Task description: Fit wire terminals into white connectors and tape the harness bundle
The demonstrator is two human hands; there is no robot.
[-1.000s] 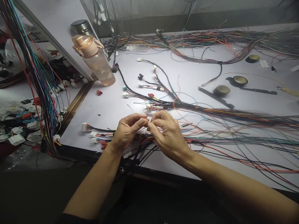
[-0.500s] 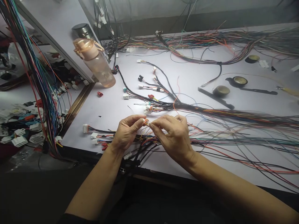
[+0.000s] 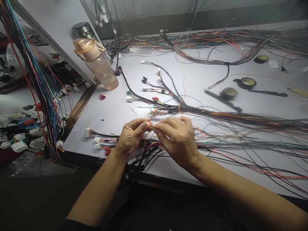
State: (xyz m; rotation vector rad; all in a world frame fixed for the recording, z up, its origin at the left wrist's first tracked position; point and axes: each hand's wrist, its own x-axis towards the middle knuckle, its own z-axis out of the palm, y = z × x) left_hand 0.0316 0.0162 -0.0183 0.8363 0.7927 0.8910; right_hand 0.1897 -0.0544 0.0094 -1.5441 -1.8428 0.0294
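Between thumb and fingers, my left hand [image 3: 131, 136] pinches a small white and orange connector [image 3: 149, 125] with thin wires running out of its right side. My right hand [image 3: 179, 138] is closed in a pinch just right of the connector, at those wires; its fingertips hide most of what they grip, which looks like a wire. Under both hands lies a wire harness [image 3: 154, 144] with black-wrapped branches. Its white multi-pin connector [image 3: 87, 132] and red connector [image 3: 108, 150] stick out to the left. A second harness [image 3: 192, 110] stretches across the table just beyond my fingers.
A clear bottle with a peach lid [image 3: 101, 67] stands at the back left. Tape rolls [image 3: 228, 93] and dark flat bars [image 3: 222, 100] lie at the right. A loose red connector [image 3: 102, 96] rests near the left edge. Wire bundles [image 3: 31, 70] hang over piled connectors [image 3: 20, 146].
My right fingertips have shifted slightly left, closer to the connector, covering more of the wires. My left hand keeps its hold in nearly the same place.
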